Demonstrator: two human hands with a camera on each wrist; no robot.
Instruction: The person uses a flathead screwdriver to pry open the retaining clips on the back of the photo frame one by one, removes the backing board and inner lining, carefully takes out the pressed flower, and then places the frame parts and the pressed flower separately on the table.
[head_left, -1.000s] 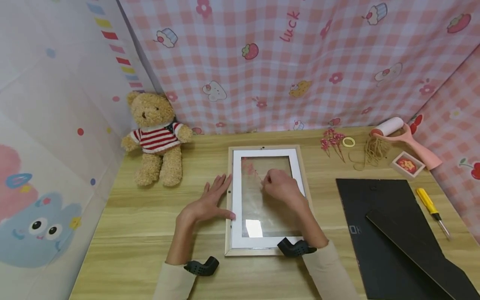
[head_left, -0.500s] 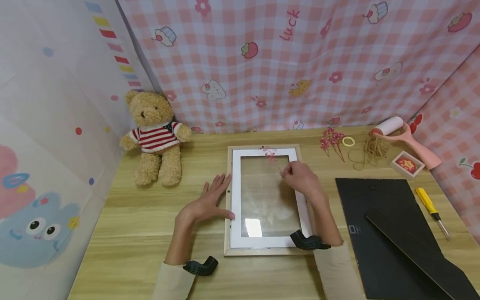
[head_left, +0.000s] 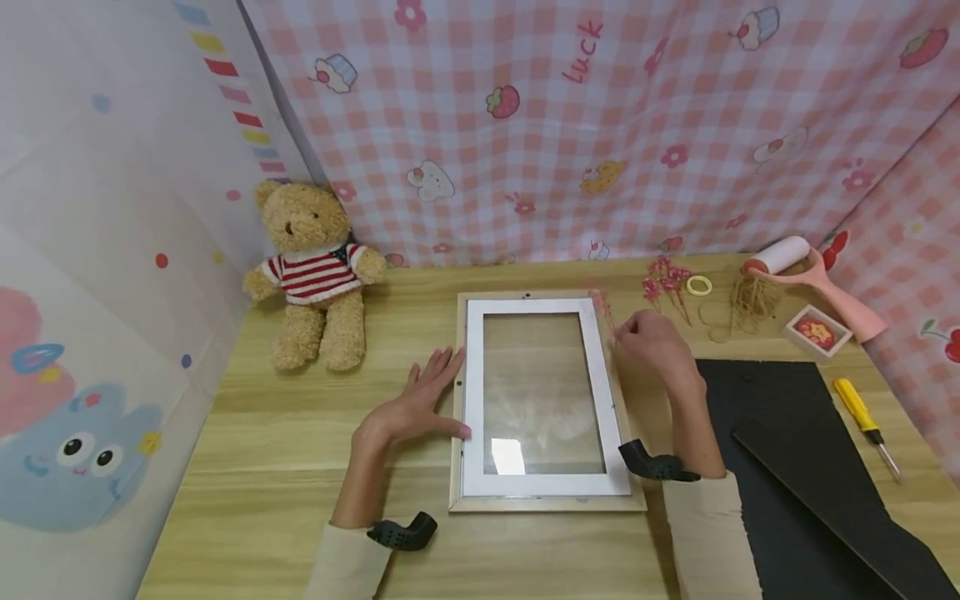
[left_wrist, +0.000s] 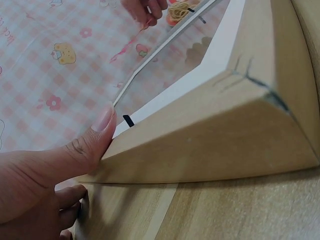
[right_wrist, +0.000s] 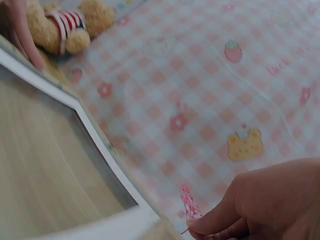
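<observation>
A light wooden picture frame (head_left: 547, 504) lies on the table, with a white mat (head_left: 543, 486) and a clear pane (head_left: 540, 383) inside it. Along its left side my left hand (head_left: 412, 410) rests with fingers spread, the thumb (left_wrist: 95, 135) over the edge and the fingertips at the outer side. My right hand (head_left: 660, 348) pinches a small pink dried flower sprig (right_wrist: 188, 202) by its thin stem between thumb and forefinger. In the head view the sprig's blossoms overlap the frame's upper right corner.
A black backing board (head_left: 787, 408) with a stand leg lies at right, beside a yellow screwdriver (head_left: 858, 408). Behind it are more pink sprigs (head_left: 663, 282), yellow tape (head_left: 699, 286), twine (head_left: 750, 302), a small box (head_left: 817, 331) and a lint roller (head_left: 825, 283). A teddy bear (head_left: 311, 279) sits back left.
My right hand has carried the sprig rightward, from over the pane across the mat to the frame's upper right side. The left hand and the frame have stayed put.
</observation>
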